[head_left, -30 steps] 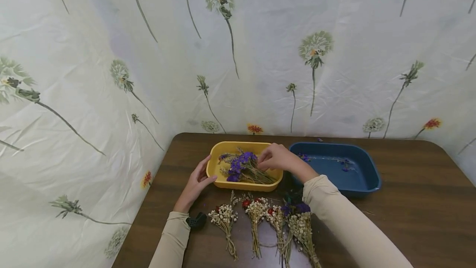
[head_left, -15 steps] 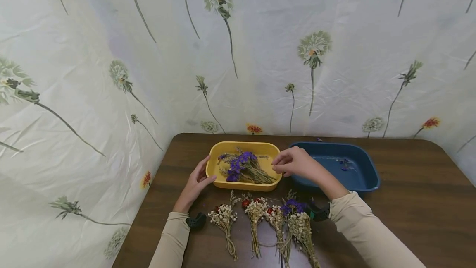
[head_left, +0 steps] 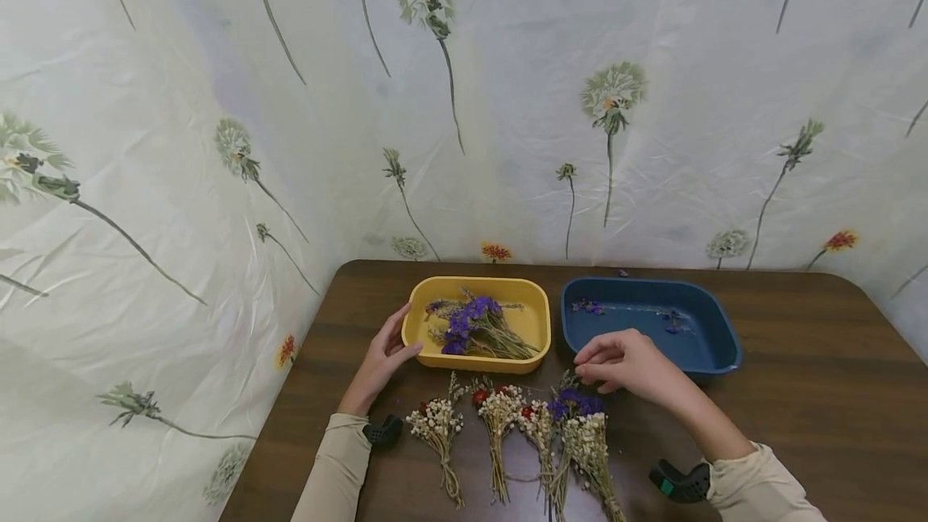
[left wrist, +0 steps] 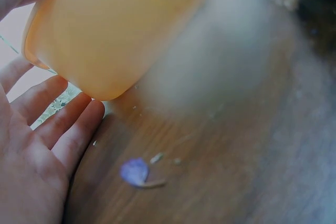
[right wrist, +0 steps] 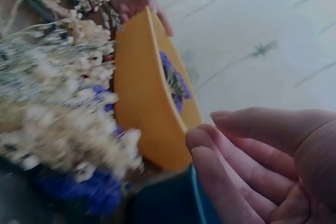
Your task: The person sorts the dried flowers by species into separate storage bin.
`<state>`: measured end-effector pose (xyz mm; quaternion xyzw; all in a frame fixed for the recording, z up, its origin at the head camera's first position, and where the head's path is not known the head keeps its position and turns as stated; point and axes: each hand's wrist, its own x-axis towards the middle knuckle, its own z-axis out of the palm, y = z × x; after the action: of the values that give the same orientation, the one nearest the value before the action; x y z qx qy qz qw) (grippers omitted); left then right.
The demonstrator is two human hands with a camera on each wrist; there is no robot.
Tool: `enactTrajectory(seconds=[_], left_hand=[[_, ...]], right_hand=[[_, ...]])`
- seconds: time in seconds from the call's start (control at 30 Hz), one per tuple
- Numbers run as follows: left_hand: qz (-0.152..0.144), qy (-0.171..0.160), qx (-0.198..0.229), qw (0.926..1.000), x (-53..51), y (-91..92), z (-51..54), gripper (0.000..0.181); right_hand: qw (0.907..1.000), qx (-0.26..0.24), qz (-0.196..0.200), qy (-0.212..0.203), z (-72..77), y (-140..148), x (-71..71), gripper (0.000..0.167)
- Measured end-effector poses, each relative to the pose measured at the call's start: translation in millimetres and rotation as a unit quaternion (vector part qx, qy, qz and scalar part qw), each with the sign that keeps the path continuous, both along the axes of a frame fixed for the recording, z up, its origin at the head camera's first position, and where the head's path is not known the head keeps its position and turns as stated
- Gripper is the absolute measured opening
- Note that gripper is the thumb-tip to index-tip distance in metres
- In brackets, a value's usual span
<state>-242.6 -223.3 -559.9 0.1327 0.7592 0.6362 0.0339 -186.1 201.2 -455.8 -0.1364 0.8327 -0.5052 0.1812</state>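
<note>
My left hand point(head_left: 384, 357) holds the left end of a yellow plastic tray point(head_left: 478, 362), thumb at the near rim and fingers along the outer wall. In the left wrist view those fingers point(left wrist: 73, 129) touch the tray's side. Inside the tray lies a bunch of purple dried flowers point(head_left: 471, 321) with stems to the right. My right hand point(head_left: 631, 365) hovers at the near edge of a blue tray point(head_left: 652, 284), above the dried bouquets. Its fingers are loosely bent with nothing visible between them, as the right wrist view also shows point(right wrist: 252, 166).
Several tied dried bouquets, white with red blooms point(head_left: 496, 417) and one with purple point(head_left: 573, 403), lie in a row before the trays. Small purple sprigs point(head_left: 673, 321) lie in the blue tray. A loose petal point(left wrist: 135, 172) is on the table. A flower-printed cloth point(head_left: 507, 103) hangs behind.
My right hand has left the purple bunch in the yellow tray and moved right and nearer, past the blue tray's corner. The left hand has stayed on the yellow tray.
</note>
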Motion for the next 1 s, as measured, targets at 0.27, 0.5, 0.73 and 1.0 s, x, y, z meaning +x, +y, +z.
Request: enactTrajectory(seconds=[0.27, 0.5, 0.73, 1.0], left_hand=[[0.005, -0.003, -0.003, 1.0000, 0.5, 0.4, -0.9, 0.072], [0.004, 0.001, -0.003, 1.0000, 0.1, -0.6, -1.2, 0.072], [0.003, -0.002, -0.004, 1.0000, -0.6, -1.0, -1.4, 0.072], [0.007, -0.003, -0.005, 1.0000, -0.8, -0.6, -1.7, 0.073]], right_hand=[[0.9990, 0.015, -0.025, -0.035, -27.9, 28.1, 28.4, 0.023], [0.9962, 0.007, -0.010, -0.087, -60.0, 34.4, 46.0, 0.021], [0.9927, -0.028, -0.001, -0.118, -77.6, 23.4, 53.8, 0.021], [0.9866, -0.044, -0.068, -0.142, -88.0, 15.2, 56.6, 0.028]])
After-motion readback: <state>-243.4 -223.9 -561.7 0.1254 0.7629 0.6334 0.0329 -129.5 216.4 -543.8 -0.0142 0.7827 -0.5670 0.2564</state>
